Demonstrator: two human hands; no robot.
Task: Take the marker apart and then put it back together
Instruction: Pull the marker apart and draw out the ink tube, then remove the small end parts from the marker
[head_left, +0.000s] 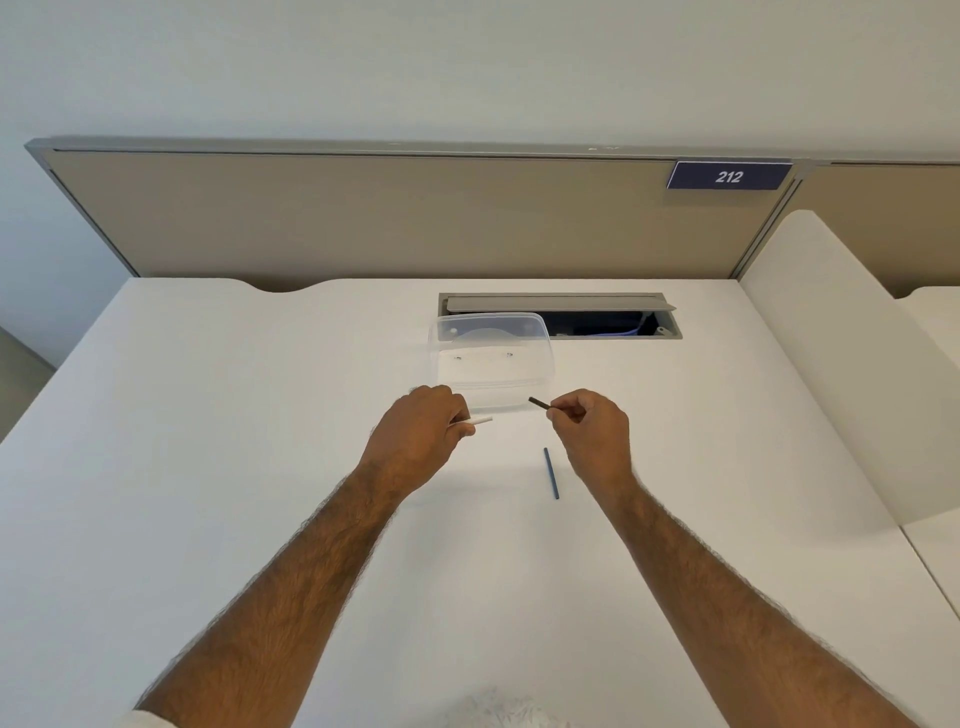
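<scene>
My left hand (422, 435) is closed around the white marker barrel (480, 420), whose end pokes out to the right of my fingers. My right hand (589, 426) pinches a short dark piece of the marker (538, 403), its free end pointing up and left toward the barrel. The two parts are a small gap apart, above the white desk (260, 467). A thin dark-blue stick, another marker part (551, 473), lies flat on the desk just below and left of my right hand.
A clear plastic container (491, 358) stands just beyond my hands. Behind it is an open cable hatch (613, 322) in the desk. A beige partition (415, 218) with a "212" sign (729, 176) closes the back; a white divider (841, 364) stands at right.
</scene>
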